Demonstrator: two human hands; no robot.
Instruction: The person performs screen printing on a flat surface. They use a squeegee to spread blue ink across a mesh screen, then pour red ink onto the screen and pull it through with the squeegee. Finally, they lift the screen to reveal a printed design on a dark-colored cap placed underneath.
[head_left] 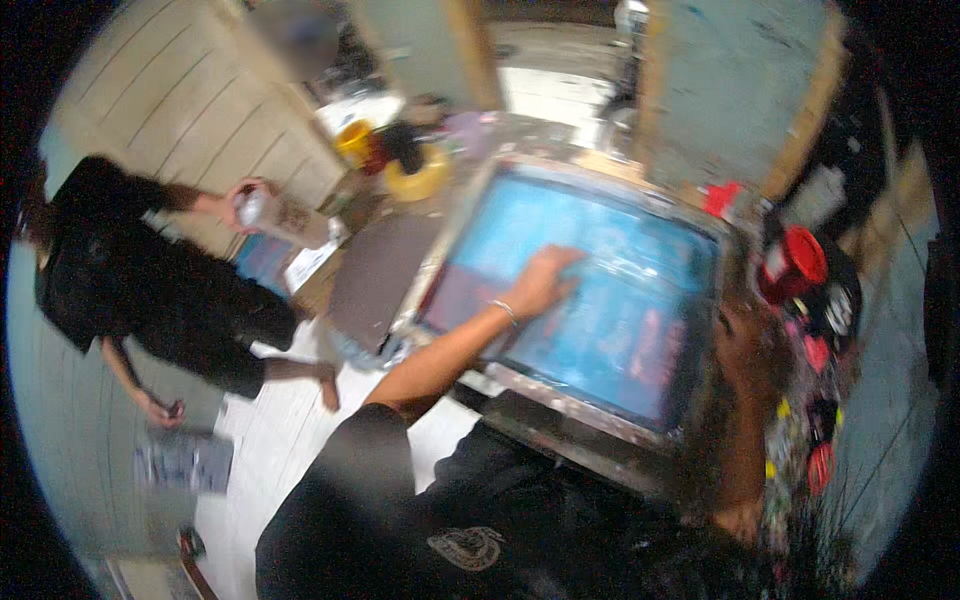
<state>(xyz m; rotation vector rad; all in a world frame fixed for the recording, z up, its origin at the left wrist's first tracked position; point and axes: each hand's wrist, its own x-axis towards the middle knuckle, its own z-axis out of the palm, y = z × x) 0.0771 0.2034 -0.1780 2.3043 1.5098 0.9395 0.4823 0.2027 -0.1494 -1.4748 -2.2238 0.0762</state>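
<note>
We've got the blue framed screen (620, 320) right in front of us, left hand (543, 285) over its middle and right hand (750, 345) by its right edge, probably to steady it, but blur means we can't tell whether either hand's fingers are spread or gripping.

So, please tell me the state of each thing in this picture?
Blue screen: framed, surface shiny.
Left hand: over the screen, touch unclear.
Right hand: at the screen's right edge, blurred.
Pale container: held by co-worker.
Red tub: too blurred to tell if open.
</note>
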